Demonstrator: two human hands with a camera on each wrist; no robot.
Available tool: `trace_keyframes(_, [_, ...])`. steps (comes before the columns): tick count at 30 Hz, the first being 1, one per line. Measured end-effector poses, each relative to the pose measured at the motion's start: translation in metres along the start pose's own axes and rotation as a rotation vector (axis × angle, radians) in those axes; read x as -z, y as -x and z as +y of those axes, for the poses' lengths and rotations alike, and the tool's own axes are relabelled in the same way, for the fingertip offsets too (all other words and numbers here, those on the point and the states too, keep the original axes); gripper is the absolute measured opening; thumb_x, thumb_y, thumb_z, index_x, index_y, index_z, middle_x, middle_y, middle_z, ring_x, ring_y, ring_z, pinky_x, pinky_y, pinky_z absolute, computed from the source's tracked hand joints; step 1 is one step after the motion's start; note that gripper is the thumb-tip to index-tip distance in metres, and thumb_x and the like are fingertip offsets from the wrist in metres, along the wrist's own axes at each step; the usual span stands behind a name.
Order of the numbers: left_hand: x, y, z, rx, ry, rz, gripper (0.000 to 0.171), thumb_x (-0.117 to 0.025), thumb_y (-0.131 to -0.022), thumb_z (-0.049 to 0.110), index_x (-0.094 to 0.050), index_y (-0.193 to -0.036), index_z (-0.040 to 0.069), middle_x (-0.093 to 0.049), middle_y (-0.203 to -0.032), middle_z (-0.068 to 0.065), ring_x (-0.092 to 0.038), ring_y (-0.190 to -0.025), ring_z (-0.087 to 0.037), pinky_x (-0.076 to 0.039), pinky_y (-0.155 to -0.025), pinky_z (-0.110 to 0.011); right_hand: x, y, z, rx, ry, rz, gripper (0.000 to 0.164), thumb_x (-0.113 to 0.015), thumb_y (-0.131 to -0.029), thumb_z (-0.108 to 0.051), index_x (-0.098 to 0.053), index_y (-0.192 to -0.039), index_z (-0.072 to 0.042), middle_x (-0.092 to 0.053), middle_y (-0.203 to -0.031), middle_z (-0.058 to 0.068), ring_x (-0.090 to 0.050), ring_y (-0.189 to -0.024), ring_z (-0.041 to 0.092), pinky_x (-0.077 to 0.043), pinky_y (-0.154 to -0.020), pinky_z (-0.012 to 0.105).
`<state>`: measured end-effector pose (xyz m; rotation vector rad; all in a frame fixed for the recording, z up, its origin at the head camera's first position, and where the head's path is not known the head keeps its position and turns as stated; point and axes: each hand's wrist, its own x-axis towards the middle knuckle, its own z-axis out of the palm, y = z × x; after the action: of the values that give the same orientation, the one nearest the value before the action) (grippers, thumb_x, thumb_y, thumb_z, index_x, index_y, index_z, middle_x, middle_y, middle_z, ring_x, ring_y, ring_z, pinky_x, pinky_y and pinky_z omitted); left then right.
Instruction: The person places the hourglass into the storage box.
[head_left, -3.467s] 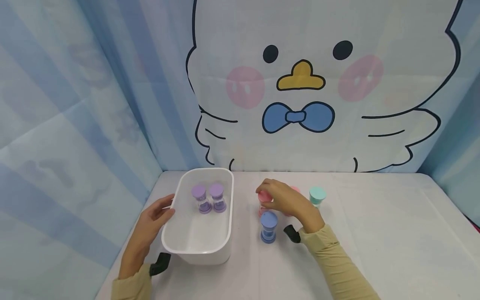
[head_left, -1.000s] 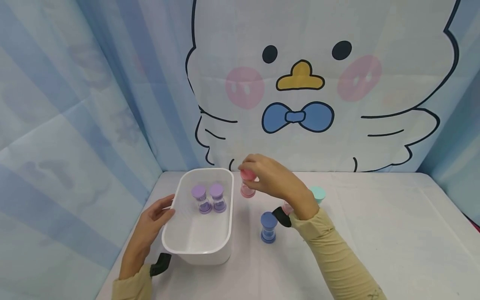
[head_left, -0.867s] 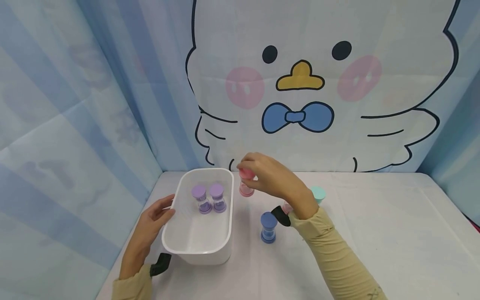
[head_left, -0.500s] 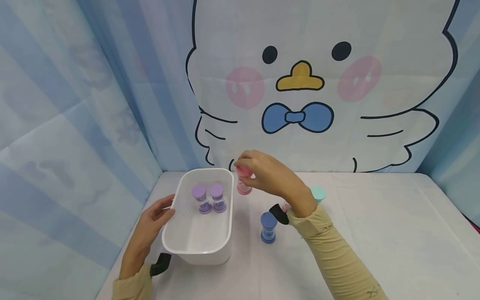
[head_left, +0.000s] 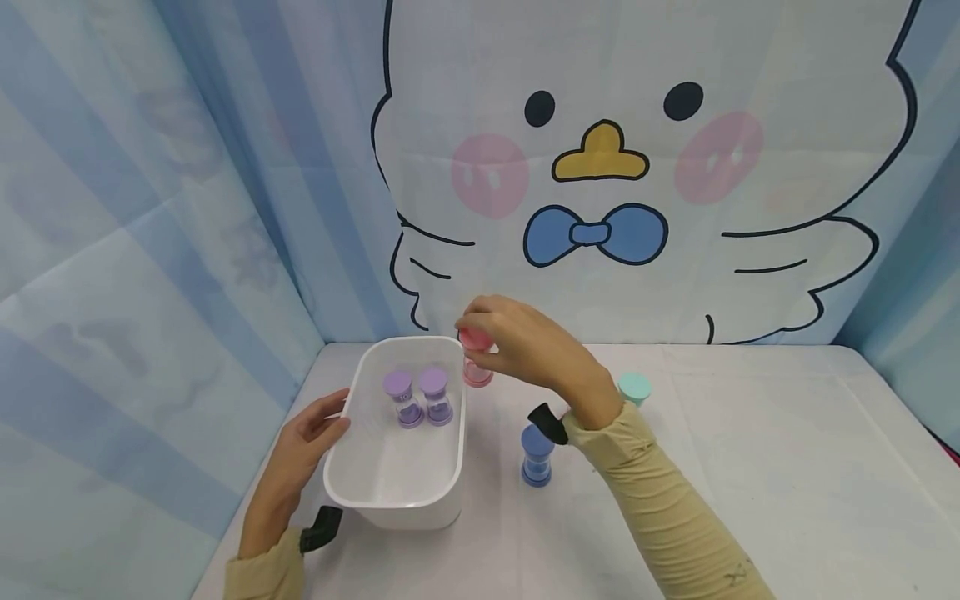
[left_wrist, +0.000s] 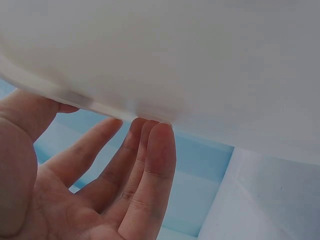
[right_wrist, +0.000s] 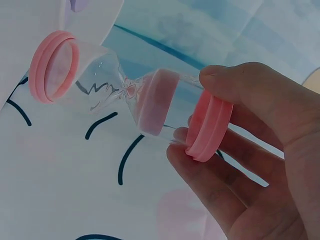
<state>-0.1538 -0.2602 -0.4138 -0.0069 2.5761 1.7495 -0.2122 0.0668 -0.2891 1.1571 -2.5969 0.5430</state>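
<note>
Now the right hand (head_left: 536, 350), pinching the pink plastic sand timer (head_left: 475, 358) by its top cap, is drifting left toward the white plastic bin (head_left: 390, 492) at centre-left; the open left hand (head_left: 300, 454) is steadying its rim.

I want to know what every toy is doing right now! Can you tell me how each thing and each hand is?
pink sand timer: lifted off the table, held by its top cap beside the bin's far right corner
right hand: grip pinches the pink timer's cap
left hand: open, fingers against the bin's left wall
white bin: open-topped, on the table
two purple sand timers: upright inside the bin
blue sand timer: upright on the table
mint sand timer: standing on the table
</note>
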Motion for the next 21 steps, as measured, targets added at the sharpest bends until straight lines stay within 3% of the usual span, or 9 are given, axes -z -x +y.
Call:
trace_keyframes(7, [0.0,0.0,-0.001,-0.009,-0.004,-0.003,0.056,-0.06,-0.1,0.034,-0.044,-0.148,0.012,-0.051,-0.146,-0.014,-0.061,-0.106,0.003,-0.053,-0.095,-0.032,-0.003,-0.006,-0.002,0.023,-0.015,0.008,0.03,-0.076,-0.087,-0.011,-0.071,-0.116,-0.006,-0.067,-0.113,0.004,-0.062,-0.105,0.018,-0.054,-0.09,0.029])
trace_keyframes(14, [0.0,0.0,-0.002,-0.011,0.004,0.001,0.057,-0.061,-0.099,0.035,-0.044,-0.149,0.014,-0.05,-0.147,-0.012,-0.062,-0.109,-0.002,-0.053,-0.095,-0.031,-0.006,-0.011,-0.003,0.015,-0.03,-0.009,0.032,-0.076,-0.086,-0.013,-0.07,-0.117,-0.007,-0.066,-0.113,0.004,-0.061,-0.104,0.016,-0.053,-0.09,0.029])
trace_keyframes(21, [-0.001,0.0,-0.001,-0.003,0.001,0.008,0.056,-0.061,-0.099,0.035,-0.045,-0.148,0.014,-0.051,-0.147,-0.011,-0.061,-0.106,0.002,-0.052,-0.092,-0.026,-0.01,-0.018,-0.006,0.037,-0.041,-0.004,0.032,-0.077,-0.086,-0.014,-0.071,-0.116,-0.007,-0.066,-0.112,0.003,-0.06,-0.103,0.015,-0.052,-0.09,0.027])
